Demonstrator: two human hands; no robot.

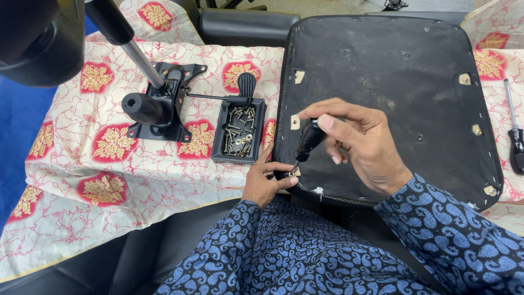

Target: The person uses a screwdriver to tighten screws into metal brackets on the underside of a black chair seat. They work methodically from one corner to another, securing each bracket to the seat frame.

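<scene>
A black chair seat lies upside down on the cloth-covered table, its underside facing up. My right hand grips a black-handled screwdriver, tilted with its tip at the seat's near-left corner. My left hand rests at that corner, fingertips pinching a small screw or bracket right at the tip. Small metal tabs sit along the seat's edges.
A black tray of several screws lies left of the seat. Beside it lies a black chair mechanism plate with a gas cylinder. A second screwdriver lies at the far right. A black chair base looms at the top left.
</scene>
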